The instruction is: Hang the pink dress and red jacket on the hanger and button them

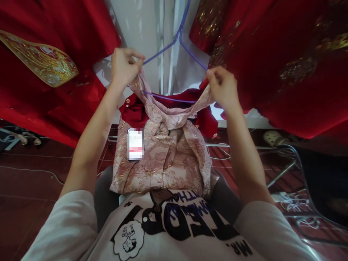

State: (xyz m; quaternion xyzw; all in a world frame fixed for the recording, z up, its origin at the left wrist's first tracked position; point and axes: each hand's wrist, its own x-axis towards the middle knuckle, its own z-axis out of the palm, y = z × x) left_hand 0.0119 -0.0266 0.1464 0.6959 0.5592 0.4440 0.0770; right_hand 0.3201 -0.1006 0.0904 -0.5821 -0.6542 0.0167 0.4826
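A pink and gold brocade dress (pixel 165 159) lies bunched across my lap, its two shoulder straps pulled up and apart. My left hand (pixel 125 67) pinches the left strap near one end of a purple hanger (pixel 194 58). At the other end, my right hand (pixel 223 87) pinches the right strap against the hanger's sloping arm. The hanger's lower bar passes behind the neckline between the straps. Dark red fabric with small beaded ornaments (pixel 134 110) shows behind and beside the dress. A white tag (pixel 135 144), blurred, rests on the dress front.
Red garments with gold embroidery hang at the left (pixel 51 63) and right (pixel 272 65). A chair with a metal frame (pixel 303 170) stands at the right on the reddish tiled floor (pixel 29 203). A pale clog (pixel 273 138) and cables lie near the wall.
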